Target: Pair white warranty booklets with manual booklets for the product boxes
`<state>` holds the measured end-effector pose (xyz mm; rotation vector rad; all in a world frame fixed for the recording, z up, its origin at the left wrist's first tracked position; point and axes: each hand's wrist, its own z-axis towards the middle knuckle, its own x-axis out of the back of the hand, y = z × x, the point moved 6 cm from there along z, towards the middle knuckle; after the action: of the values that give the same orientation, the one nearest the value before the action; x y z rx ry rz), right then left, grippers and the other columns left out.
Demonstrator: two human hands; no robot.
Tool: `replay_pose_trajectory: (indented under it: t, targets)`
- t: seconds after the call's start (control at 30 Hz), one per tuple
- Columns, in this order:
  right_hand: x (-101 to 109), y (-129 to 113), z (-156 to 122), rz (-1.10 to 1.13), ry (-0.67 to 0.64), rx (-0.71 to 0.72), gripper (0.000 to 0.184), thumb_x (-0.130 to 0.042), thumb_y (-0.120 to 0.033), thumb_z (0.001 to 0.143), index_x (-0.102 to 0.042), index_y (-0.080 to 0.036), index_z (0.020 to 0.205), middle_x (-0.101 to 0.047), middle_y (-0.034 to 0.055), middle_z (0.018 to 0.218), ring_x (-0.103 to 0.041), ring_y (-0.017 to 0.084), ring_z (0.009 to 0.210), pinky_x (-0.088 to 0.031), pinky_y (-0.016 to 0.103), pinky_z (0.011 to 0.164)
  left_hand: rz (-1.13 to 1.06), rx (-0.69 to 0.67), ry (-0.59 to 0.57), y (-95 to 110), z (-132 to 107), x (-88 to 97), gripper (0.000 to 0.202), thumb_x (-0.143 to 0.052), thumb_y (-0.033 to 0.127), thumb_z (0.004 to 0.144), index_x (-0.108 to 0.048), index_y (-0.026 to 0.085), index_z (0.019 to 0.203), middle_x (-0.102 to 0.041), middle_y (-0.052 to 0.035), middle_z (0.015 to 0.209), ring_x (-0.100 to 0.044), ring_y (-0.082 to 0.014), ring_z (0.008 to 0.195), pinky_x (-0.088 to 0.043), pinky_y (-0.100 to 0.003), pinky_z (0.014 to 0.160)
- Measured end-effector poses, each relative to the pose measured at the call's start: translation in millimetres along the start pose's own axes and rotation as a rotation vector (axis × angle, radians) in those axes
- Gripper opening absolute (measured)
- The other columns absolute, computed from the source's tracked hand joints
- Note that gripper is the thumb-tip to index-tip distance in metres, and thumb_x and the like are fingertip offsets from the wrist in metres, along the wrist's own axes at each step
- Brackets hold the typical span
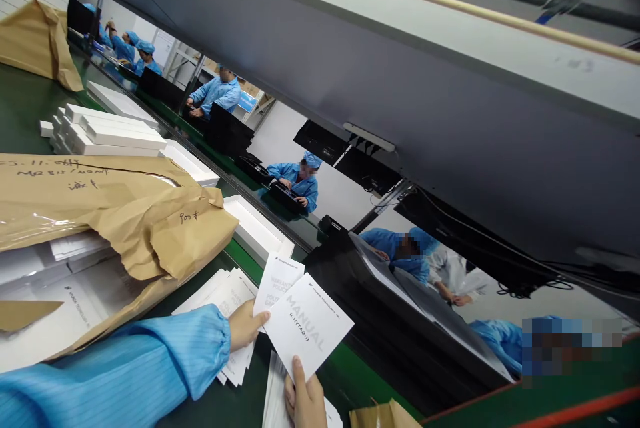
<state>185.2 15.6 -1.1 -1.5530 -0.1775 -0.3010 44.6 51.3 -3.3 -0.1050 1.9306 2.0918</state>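
Note:
My left hand [245,326], in a blue sleeve, pinches a white warranty policy leaflet [279,276] by its lower edge. From below, my right hand [306,393] grips a white manual booklet [309,325] printed "MANUAL" and "HYTAB", thumb on its front. The booklet overlaps the leaflet's right side, and my left thumb reaches the booklet's left corner. Behind my left hand lies a loose stack of warranty leaflets [227,291]. A second paper stack [273,391] sits beside my right hand, partly hidden by it.
A torn brown paper package [165,228] full of printed papers lies at left. White boxes [110,131] and open white trays [260,231] stand beyond it. Black sheets [400,321] are piled at right. A grey shelf [350,68] hangs overhead; several people in blue work across the line.

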Motion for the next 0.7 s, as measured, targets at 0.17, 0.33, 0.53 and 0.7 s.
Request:
replay_pose_trajectory:
  t: [0.17, 0.33, 0.53, 0.7]
  targets:
    - [-0.4, -2.3, -2.2, 0.011, 0.047, 0.001, 0.048, -0.043, -0.066, 0.052, -0.034, -0.019, 0.045, -0.020, -0.0106, 0.034, -0.013, 0.003, 0.030, -0.009, 0.018, 0.031, 0.024, 0.021, 0.014, -0.7, -0.2, 1.2, 0.043, -0.041, 0.043, 0.067, -0.045, 0.012, 0.097, -0.029, 0.0092, 0.033, -0.023, -0.0049, 0.026, -0.017, -0.018, 0.029]
    - [0.1, -2.2, -3.4, 0.037, 0.096, 0.019, 0.045, -0.044, -0.063, 0.054, -0.036, -0.020, 0.047, -0.019, -0.0105, 0.033, -0.012, 0.003, 0.029, -0.007, 0.019, 0.031, 0.016, 0.014, 0.018, 3.1, -1.7, 1.3, 0.038, -0.040, 0.039, 0.069, -0.046, 0.012, 0.095, -0.027, 0.0098, 0.032, -0.021, -0.0047, 0.026, -0.015, -0.018, 0.028]
    - [-0.1, 0.8, 0.2, 0.043, -0.005, -0.017, 0.038, -0.052, -0.058, 0.049, -0.039, -0.022, 0.051, -0.025, -0.0095, 0.033, -0.017, 0.005, 0.029, -0.011, 0.020, 0.030, 0.016, -0.048, -0.019, 2.7, -0.7, -0.3, 0.036, -0.040, 0.038, 0.070, -0.046, 0.013, 0.095, -0.044, 0.0055, 0.044, -0.029, -0.0039, 0.027, -0.022, -0.019, 0.031]
    - [6.2, 2.1, 4.3, 0.119, 0.037, 0.018, 0.032, -0.054, -0.052, 0.051, -0.040, -0.024, 0.054, -0.026, -0.0092, 0.032, -0.018, 0.006, 0.027, -0.009, 0.020, 0.028, 0.053, -0.079, 0.018, 2.4, 2.2, 4.4, 0.033, -0.039, 0.020, 0.070, -0.035, 0.015, 0.102, -0.052, 0.0024, 0.055, -0.046, -0.0081, 0.040, -0.035, -0.021, 0.043]
